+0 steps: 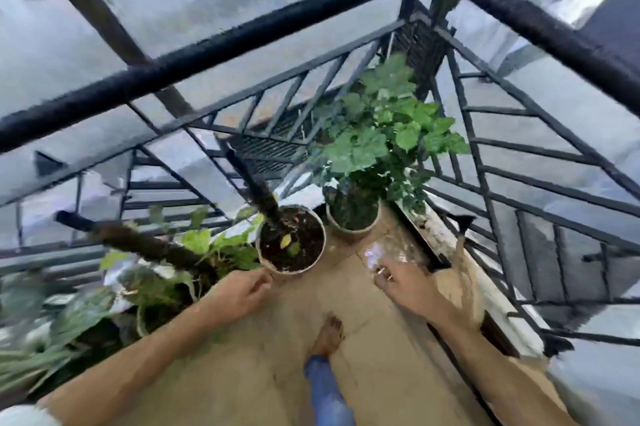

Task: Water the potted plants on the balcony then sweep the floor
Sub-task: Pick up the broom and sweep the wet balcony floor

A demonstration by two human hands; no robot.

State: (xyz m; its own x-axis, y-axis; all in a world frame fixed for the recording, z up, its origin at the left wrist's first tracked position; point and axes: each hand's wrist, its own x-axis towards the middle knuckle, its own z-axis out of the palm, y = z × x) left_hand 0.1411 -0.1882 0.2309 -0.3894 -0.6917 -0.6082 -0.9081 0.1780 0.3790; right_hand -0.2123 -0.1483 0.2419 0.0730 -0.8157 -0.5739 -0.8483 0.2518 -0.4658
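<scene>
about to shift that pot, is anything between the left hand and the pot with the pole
Nothing visible: the left hand is already at the near rim of the pot with the pole, and the floor beside it is bare and wet.

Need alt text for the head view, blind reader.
Looking down into a balcony corner, a person's left hand reaches to the rim of a white pot of dark soil while the right hand hovers open over a wet patch of floor. A leafy potted plant stands behind, beside the black railing.
</scene>
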